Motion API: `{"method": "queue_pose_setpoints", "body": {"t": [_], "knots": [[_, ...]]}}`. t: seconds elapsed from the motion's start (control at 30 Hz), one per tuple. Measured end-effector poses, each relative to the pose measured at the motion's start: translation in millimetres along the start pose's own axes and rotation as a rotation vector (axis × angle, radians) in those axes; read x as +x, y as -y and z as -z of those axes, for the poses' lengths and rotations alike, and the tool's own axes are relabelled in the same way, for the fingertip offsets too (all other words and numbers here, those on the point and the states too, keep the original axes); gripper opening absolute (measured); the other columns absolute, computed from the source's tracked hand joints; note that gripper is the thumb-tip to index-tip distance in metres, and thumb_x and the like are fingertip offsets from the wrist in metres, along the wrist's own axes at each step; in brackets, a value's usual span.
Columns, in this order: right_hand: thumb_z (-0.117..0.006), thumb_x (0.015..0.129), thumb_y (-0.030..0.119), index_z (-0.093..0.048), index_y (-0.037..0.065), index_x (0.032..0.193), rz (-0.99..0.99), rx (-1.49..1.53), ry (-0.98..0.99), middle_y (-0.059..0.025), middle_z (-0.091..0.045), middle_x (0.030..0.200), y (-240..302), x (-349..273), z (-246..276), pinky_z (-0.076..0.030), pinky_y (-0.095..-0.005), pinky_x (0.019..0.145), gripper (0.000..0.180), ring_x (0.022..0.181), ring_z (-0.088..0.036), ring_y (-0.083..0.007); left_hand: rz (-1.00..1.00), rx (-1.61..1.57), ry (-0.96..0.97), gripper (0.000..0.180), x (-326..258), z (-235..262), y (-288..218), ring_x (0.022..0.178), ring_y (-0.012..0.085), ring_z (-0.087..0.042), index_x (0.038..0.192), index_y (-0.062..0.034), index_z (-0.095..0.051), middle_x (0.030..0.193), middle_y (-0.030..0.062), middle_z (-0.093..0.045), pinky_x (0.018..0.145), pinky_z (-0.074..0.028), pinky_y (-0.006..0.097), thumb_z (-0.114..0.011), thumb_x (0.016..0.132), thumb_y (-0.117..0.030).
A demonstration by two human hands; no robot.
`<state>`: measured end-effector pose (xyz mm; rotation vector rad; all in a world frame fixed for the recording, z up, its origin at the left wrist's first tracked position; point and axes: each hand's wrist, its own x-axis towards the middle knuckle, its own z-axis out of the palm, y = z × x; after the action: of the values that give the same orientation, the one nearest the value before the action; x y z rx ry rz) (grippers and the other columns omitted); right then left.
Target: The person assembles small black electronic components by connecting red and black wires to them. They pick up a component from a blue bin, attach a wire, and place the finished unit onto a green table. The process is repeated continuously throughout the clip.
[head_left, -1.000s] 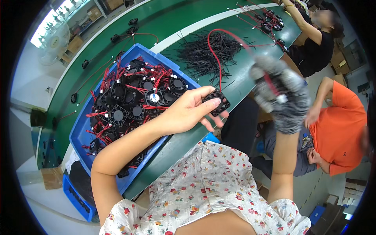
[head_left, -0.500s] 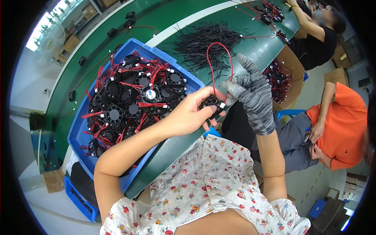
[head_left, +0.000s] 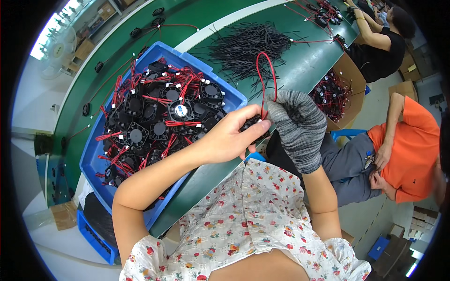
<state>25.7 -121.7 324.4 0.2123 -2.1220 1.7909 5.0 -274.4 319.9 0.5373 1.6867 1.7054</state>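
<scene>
My bare left hand [head_left: 229,138] grips a small black square fan [head_left: 255,124] just off the front edge of the green table [head_left: 300,70]. My right hand [head_left: 295,124], in a grey knit glove, pinches the fan's red and black wire [head_left: 267,79] close to the fan, and the wire loops upward over the table. Beside my left forearm stands a blue bin [head_left: 101,180] full of several more black fans [head_left: 159,122] with red wires.
A heap of thin black ties [head_left: 248,44] lies on the table beyond my hands. A cardboard box [head_left: 349,77] of fans sits at the right. A person in an orange top [head_left: 403,145] sits at right; another in black [head_left: 379,42] works further back.
My gloved right hand has come down from the raised, blurred position to the fan and now meets my left hand. The wire loop now stands upright above them.
</scene>
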Motion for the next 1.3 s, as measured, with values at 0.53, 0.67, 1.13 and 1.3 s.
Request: {"method": "queue_pose_setpoints", "body": {"t": [0.53, 0.67, 1.13, 1.3], "knots": [[-0.053, 0.083, 0.016, -0.055, 0.002, 0.098, -0.420, 0.899, 0.028, -0.0111, -0.056, 0.105, 4.6, 18.8, 29.6, -0.043, -0.0321, 0.081, 0.021, 0.094, -0.052, -0.0157, 0.048, -0.006, 0.175, 0.026, -0.9, -5.5, 12.0, 0.056, 0.0036, -0.051, 0.087, -0.0059, -0.054, 0.074, -0.0003, -0.053, 0.045, -0.040, 0.017, -0.037, 0.093, -0.025], [-0.050, 0.085, 0.013, -0.054, 0.004, 0.105, -0.337, 1.260, 0.024, -0.0135, -0.050, 0.116, 5.3, 15.4, 30.1, -0.033, -0.0427, 0.098, 0.023, 0.111, -0.046, -0.0287, 0.039, 0.007, 0.196, 0.027, -0.2, -8.2, 2.7, 0.056, 0.0038, -0.051, 0.086, -0.0066, -0.053, 0.071, -0.0019, -0.052, 0.044, -0.039, 0.018, -0.036, 0.093, -0.025], [-0.052, 0.083, 0.009, -0.044, 0.002, 0.117, -0.122, 0.734, -0.121, -0.0080, -0.057, 0.082, -2.9, 7.2, 3.4, -0.049, -0.0364, 0.077, 0.035, 0.078, -0.058, -0.0204, 0.075, -0.081, 0.175, 0.028, 1.1, -7.4, 4.2, 0.048, 0.0026, -0.043, 0.084, -0.0053, -0.055, 0.063, -0.0031, -0.050, 0.041, -0.033, 0.018, -0.038, 0.092, -0.026], [-0.050, 0.084, 0.008, -0.043, 0.007, 0.119, -0.176, 0.998, -0.056, -0.0040, -0.054, 0.081, -19.8, 11.0, 2.9, -0.048, -0.0341, 0.072, 0.036, 0.072, -0.054, -0.0167, -0.120, -0.029, 0.124, 0.027, 5.9, -10.8, 21.2, 0.054, 0.0053, -0.050, 0.087, -0.0039, -0.055, 0.065, -0.0015, -0.051, 0.043, -0.039, 0.020, -0.039, 0.092, -0.025]]}}
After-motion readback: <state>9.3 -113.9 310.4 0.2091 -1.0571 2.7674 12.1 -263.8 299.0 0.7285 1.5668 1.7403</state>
